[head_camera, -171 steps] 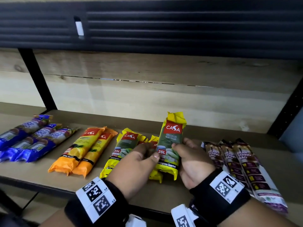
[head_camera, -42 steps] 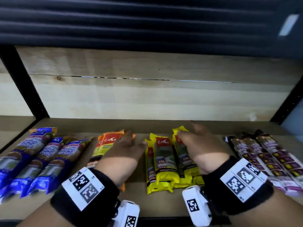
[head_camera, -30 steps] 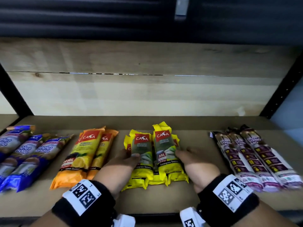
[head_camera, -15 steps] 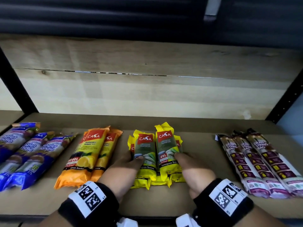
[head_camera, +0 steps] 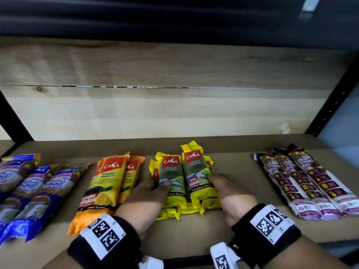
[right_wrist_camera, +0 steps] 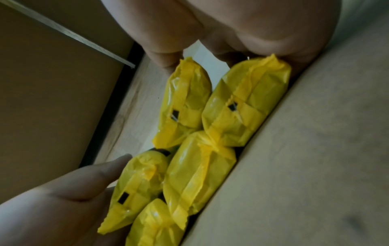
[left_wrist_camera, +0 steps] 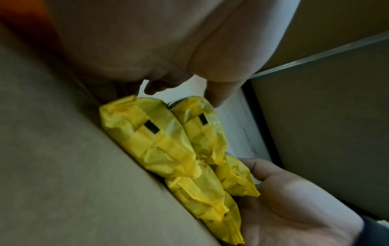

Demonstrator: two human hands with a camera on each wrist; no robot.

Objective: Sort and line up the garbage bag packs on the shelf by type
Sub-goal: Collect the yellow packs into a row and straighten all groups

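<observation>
Several yellow CASA garbage bag packs lie stacked in two layers at the middle of the shelf. My left hand holds the stack's left side, thumb on the top left pack. Against the right side my right hand clasps the stack, thumb on the top right pack. The left wrist view shows the packs' near ends between both hands. In the right wrist view the same ends fill the frame, with the left hand's fingers beside them.
Orange CASA packs lie just left of my left hand. Three blue handle-bag packs lie at the far left. Three dark draw-string packs lie at the right. A wooden back wall and a black upright bound the shelf.
Both hands slid from the far ends of the yellow packs back to their middle and now squeeze the stack from both sides. In the last half second they hardly moved.
</observation>
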